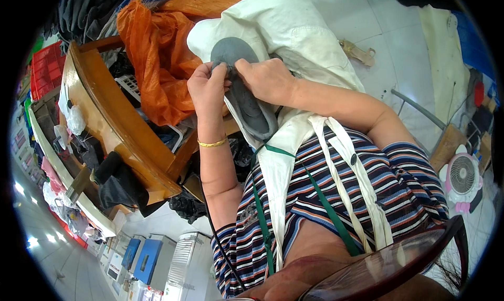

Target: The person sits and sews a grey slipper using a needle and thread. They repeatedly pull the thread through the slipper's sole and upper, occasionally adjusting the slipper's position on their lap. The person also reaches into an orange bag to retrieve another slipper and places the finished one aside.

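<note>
A grey shoe [253, 104] with a pale edge along one side lies lengthwise over the white cloth [310, 38] on my lap. My left hand [210, 86], a gold bracelet on its wrist, pinches the shoe's left side near its middle. Opposite it, my right hand [269, 81] is closed with thumb and fingers pressed on the shoe's middle. The two hands are close together, their fingertips meeting the grey material. Whether a small tool or thread sits between the fingers cannot be made out.
A curved wooden table [113, 128] stands at my left, with a crumpled orange sack [163, 65] beside it. Behind the table is a red crate [47, 67]. A beige strap [357, 53] lies on the tiled floor; a small fan [462, 175] stands at right.
</note>
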A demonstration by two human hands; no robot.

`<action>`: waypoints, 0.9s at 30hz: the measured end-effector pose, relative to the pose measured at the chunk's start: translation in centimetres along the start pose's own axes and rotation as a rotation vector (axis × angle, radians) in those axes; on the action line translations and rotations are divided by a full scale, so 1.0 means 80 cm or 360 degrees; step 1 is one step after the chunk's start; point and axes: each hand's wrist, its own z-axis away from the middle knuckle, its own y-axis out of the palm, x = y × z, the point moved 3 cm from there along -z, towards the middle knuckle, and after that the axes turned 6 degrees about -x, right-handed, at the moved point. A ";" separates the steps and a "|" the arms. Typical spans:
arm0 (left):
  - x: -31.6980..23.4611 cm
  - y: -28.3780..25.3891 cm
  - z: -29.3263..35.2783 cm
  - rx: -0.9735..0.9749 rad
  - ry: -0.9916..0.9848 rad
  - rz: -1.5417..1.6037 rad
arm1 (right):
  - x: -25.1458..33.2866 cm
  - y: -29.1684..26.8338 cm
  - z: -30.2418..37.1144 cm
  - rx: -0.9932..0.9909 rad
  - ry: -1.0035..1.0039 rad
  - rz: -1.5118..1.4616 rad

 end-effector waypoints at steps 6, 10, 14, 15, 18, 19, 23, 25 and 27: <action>0.000 -0.003 -0.006 0.0072 -0.0018 -0.0015 | -0.003 -0.013 -0.001 0.0025 -0.0054 0.0028; 0.005 -0.004 -0.012 0.0125 -0.0016 0.0019 | -0.006 -0.013 -0.004 0.0049 -0.0030 0.0025; 0.000 -0.004 -0.010 0.0165 -0.0032 0.0008 | -0.006 -0.019 -0.010 0.0077 0.0026 -0.0031; 0.000 -0.004 -0.009 0.0166 -0.0037 0.0011 | -0.004 -0.022 -0.012 0.0075 0.0041 -0.0053; -0.003 -0.003 -0.009 0.0166 -0.0059 0.0016 | -0.001 -0.025 -0.013 0.0077 0.0088 -0.0137; -0.003 -0.003 -0.009 0.0166 -0.0067 0.0017 | -0.001 -0.024 -0.013 0.0072 0.0091 -0.0139; 0.002 -0.005 -0.012 0.0190 -0.0123 0.0047 | -0.003 -0.017 -0.010 0.0054 0.0098 -0.0131; 0.004 -0.007 -0.012 0.0218 -0.0143 0.0093 | -0.004 -0.011 -0.008 0.0047 0.0096 -0.0124; 0.002 -0.006 -0.010 0.0233 -0.0153 0.0142 | -0.006 -0.007 -0.007 0.0040 0.0088 -0.0120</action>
